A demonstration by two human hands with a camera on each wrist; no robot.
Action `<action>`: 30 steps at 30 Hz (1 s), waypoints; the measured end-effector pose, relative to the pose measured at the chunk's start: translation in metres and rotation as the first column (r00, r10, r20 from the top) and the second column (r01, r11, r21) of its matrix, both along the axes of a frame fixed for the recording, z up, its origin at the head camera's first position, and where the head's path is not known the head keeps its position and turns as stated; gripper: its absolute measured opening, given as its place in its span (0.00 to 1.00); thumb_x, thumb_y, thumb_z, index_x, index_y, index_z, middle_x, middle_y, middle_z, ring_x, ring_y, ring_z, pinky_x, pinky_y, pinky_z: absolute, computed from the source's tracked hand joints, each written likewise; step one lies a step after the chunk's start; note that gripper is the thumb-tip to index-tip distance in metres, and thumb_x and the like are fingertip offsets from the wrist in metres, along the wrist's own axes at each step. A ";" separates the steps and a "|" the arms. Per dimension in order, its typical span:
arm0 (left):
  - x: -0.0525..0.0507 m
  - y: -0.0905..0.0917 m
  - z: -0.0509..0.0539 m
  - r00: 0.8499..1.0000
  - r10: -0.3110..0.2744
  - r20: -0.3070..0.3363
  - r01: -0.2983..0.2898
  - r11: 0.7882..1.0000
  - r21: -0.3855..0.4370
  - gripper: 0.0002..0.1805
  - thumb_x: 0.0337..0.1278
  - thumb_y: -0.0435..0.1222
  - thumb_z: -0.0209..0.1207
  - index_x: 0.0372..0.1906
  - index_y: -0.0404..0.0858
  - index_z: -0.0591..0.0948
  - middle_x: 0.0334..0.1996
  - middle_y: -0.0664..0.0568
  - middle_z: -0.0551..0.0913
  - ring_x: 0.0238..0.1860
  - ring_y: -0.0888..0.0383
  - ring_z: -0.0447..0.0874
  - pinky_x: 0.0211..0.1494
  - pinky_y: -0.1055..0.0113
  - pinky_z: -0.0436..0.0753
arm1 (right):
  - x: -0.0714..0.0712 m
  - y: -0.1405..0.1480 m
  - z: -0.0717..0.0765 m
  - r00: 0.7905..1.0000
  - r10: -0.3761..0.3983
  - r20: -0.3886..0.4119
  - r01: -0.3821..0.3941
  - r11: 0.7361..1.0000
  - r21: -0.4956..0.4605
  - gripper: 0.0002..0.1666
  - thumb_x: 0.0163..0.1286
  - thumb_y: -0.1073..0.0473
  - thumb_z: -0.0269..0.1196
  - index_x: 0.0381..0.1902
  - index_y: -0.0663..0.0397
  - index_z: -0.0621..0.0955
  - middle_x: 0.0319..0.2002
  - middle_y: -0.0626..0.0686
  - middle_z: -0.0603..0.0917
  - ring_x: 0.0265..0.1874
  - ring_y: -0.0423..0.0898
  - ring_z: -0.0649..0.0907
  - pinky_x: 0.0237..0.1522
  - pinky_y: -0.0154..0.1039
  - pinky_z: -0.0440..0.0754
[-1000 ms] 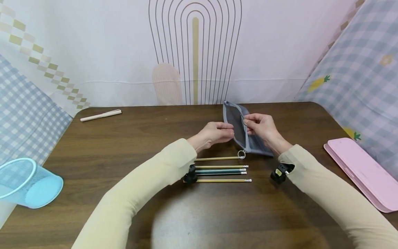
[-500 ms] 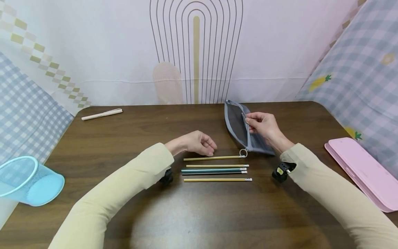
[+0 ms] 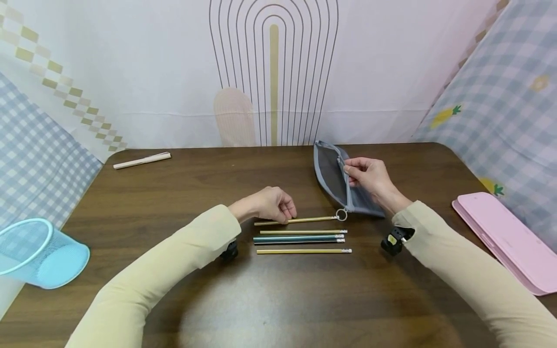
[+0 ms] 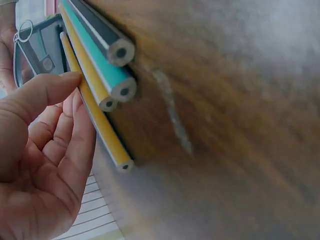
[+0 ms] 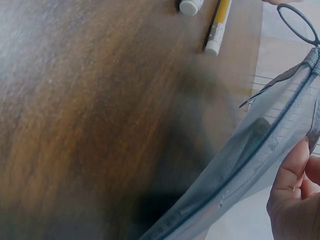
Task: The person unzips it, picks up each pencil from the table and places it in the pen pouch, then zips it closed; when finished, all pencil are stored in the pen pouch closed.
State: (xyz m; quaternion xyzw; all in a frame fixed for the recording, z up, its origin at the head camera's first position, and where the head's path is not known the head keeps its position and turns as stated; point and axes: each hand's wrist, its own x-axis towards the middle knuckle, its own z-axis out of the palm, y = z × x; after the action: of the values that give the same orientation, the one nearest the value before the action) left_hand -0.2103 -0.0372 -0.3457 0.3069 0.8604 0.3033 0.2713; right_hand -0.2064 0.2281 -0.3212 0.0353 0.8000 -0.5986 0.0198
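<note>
A grey mesh pouch (image 3: 363,200) lies with its zipped mouth gaping toward the left; my right hand (image 3: 371,179) pinches the edge of that mouth. In the right wrist view my thumb and fingers grip the pouch (image 5: 245,165) edge. My left hand (image 3: 271,205) pinches the rearmost yellow pencil (image 3: 311,220) near its left part, thumb on one side and fingers on the other, as the left wrist view also shows on the pencil (image 4: 107,135). The pencil's eraser end reaches the pouch's zipper ring (image 3: 341,214). In front lie another yellow pencil (image 3: 300,232), a teal pencil (image 3: 296,238) and a dark one.
Nearest me lies one more yellow pencil (image 3: 304,251). A light pen (image 3: 142,160) is at the back left, and a blue mesh cup (image 3: 63,261) lies tipped at the left. A pink case (image 3: 509,239) sits at the right edge of the brown table (image 3: 270,299).
My left hand has withdrawn from the pouch mouth, moved left and down, and taken hold of the rearmost yellow pencil, tilting it slightly. My right hand still grips the pouch, nearly unmoved.
</note>
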 end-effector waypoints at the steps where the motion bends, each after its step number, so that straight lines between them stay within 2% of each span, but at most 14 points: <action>1: 0.000 -0.001 0.000 0.999 -0.008 -0.031 0.007 1.000 -0.024 0.08 0.44 0.27 0.67 0.32 0.40 0.85 0.27 0.56 0.86 0.30 0.67 0.80 0.47 0.72 0.77 | 0.000 0.000 0.000 1.000 0.000 -0.001 0.000 1.000 0.002 0.20 0.69 0.67 0.56 0.55 0.76 0.72 0.22 0.40 0.76 0.18 0.32 0.76 0.23 0.24 0.80; 4: -0.001 -0.004 0.003 0.997 -0.032 -0.066 0.027 0.997 -0.068 0.08 0.43 0.28 0.67 0.32 0.42 0.86 0.26 0.58 0.85 0.29 0.69 0.79 0.42 0.75 0.77 | 0.000 0.000 -0.001 1.000 0.001 -0.003 -0.001 1.000 -0.001 0.20 0.69 0.67 0.56 0.55 0.76 0.72 0.22 0.40 0.76 0.18 0.32 0.76 0.23 0.24 0.79; 6: -0.003 -0.008 0.007 0.999 -0.031 -0.010 0.030 0.997 -0.066 0.08 0.45 0.28 0.66 0.33 0.40 0.86 0.27 0.56 0.85 0.29 0.68 0.78 0.37 0.76 0.78 | 0.000 -0.001 -0.001 1.000 0.001 -0.001 -0.001 1.000 -0.003 0.20 0.69 0.67 0.56 0.55 0.76 0.72 0.22 0.40 0.76 0.18 0.32 0.76 0.23 0.24 0.79; 8: -0.007 -0.013 0.013 0.996 -0.018 0.092 0.022 0.999 -0.038 0.09 0.47 0.26 0.64 0.37 0.36 0.85 0.28 0.54 0.85 0.28 0.67 0.78 0.34 0.76 0.79 | 0.000 -0.001 -0.001 1.000 0.000 0.001 0.000 1.000 -0.006 0.20 0.68 0.67 0.56 0.55 0.76 0.72 0.22 0.40 0.76 0.18 0.32 0.76 0.23 0.24 0.80; 10: -0.012 -0.018 0.018 0.977 0.014 0.212 -0.013 1.000 -0.002 0.11 0.49 0.24 0.61 0.41 0.32 0.84 0.28 0.53 0.84 0.28 0.66 0.77 0.33 0.75 0.80 | 0.000 -0.001 0.000 1.000 -0.001 0.000 0.001 1.000 -0.009 0.21 0.68 0.67 0.56 0.55 0.77 0.72 0.22 0.40 0.76 0.18 0.32 0.76 0.23 0.24 0.80; 12: -0.017 -0.022 0.023 0.949 0.043 0.312 -0.056 0.998 0.033 0.13 0.52 0.23 0.58 0.45 0.29 0.82 0.28 0.55 0.83 0.29 0.65 0.77 0.35 0.72 0.81 | 0.000 -0.002 0.001 1.000 0.000 0.001 0.000 1.000 -0.012 0.21 0.68 0.67 0.56 0.55 0.76 0.72 0.22 0.40 0.77 0.18 0.32 0.76 0.24 0.24 0.80; 15: -0.024 -0.024 0.026 0.916 0.081 0.394 -0.125 0.988 0.086 0.15 0.57 0.25 0.56 0.50 0.27 0.78 0.29 0.56 0.82 0.31 0.66 0.77 0.39 0.71 0.82 | 0.000 -0.002 0.002 1.000 0.002 -0.001 -0.002 1.000 -0.013 0.21 0.68 0.67 0.56 0.55 0.76 0.72 0.22 0.40 0.77 0.18 0.32 0.76 0.24 0.25 0.80; 18: -0.029 -0.018 0.025 0.875 0.132 0.465 -0.224 0.963 0.148 0.17 0.61 0.27 0.55 0.54 0.27 0.76 0.36 0.49 0.83 0.34 0.65 0.78 0.40 0.71 0.82 | 0.000 -0.002 0.002 1.000 0.002 0.000 -0.002 1.000 -0.005 0.21 0.69 0.67 0.56 0.55 0.76 0.72 0.22 0.40 0.76 0.18 0.32 0.76 0.24 0.24 0.80; 19: -0.031 -0.013 0.024 0.855 0.150 0.496 -0.266 0.949 0.171 0.17 0.62 0.27 0.54 0.55 0.27 0.75 0.41 0.45 0.83 0.35 0.63 0.79 0.40 0.72 0.82 | 0.000 -0.001 0.002 1.000 0.001 0.000 -0.001 1.000 -0.001 0.21 0.69 0.66 0.56 0.56 0.76 0.72 0.22 0.40 0.76 0.18 0.32 0.76 0.24 0.24 0.80; 20: -0.032 -0.009 0.023 0.829 0.167 0.534 -0.314 0.929 0.196 0.18 0.63 0.27 0.53 0.56 0.26 0.74 0.46 0.41 0.82 0.37 0.62 0.79 0.39 0.72 0.82 | 0.000 -0.001 0.001 1.000 0.001 0.001 -0.001 1.000 0.002 0.21 0.69 0.66 0.56 0.56 0.76 0.72 0.22 0.40 0.76 0.18 0.32 0.76 0.23 0.24 0.80; 22: -0.034 0.003 0.021 0.767 0.197 0.611 -0.413 0.880 0.236 0.19 0.64 0.26 0.51 0.59 0.26 0.71 0.55 0.36 0.78 0.41 0.59 0.80 0.38 0.74 0.81 | 0.001 -0.001 0.000 1.000 0.002 0.006 -0.002 1.000 0.009 0.21 0.69 0.66 0.56 0.56 0.75 0.72 0.22 0.40 0.76 0.18 0.32 0.76 0.23 0.24 0.80; 24: -0.036 0.016 0.019 0.706 0.214 0.675 -0.503 0.823 0.265 0.20 0.65 0.25 0.49 0.61 0.26 0.69 0.59 0.34 0.73 0.41 0.58 0.81 0.36 0.76 0.81 | 0.001 -0.002 0.000 1.000 0.006 0.008 -0.006 1.000 0.008 0.21 0.69 0.66 0.56 0.55 0.75 0.72 0.22 0.40 0.76 0.18 0.32 0.76 0.24 0.24 0.80; 27: -0.038 0.035 0.015 0.623 0.229 0.748 -0.618 0.730 0.292 0.21 0.65 0.24 0.49 0.62 0.25 0.69 0.60 0.33 0.72 0.36 0.59 0.81 0.33 0.77 0.81 | 0.001 -0.003 -0.002 1.000 0.015 0.005 -0.015 1.000 0.004 0.20 0.69 0.66 0.57 0.55 0.75 0.72 0.22 0.40 0.76 0.18 0.32 0.76 0.24 0.25 0.80; 30: -0.039 0.051 0.013 0.556 0.253 0.791 -0.712 0.637 0.297 0.21 0.62 0.23 0.51 0.61 0.26 0.70 0.56 0.35 0.75 0.33 0.58 0.81 0.30 0.77 0.81 | 0.001 -0.006 -0.002 1.000 0.024 0.001 -0.024 1.000 -0.004 0.20 0.69 0.66 0.57 0.55 0.75 0.72 0.22 0.40 0.77 0.18 0.32 0.76 0.24 0.25 0.81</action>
State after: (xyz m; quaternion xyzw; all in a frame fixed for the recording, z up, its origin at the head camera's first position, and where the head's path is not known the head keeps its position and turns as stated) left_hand -0.2489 0.0138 -0.3328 -0.0258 0.6059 0.7100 0.3580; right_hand -0.2059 0.2225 -0.3228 0.0261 0.7993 -0.5997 0.0275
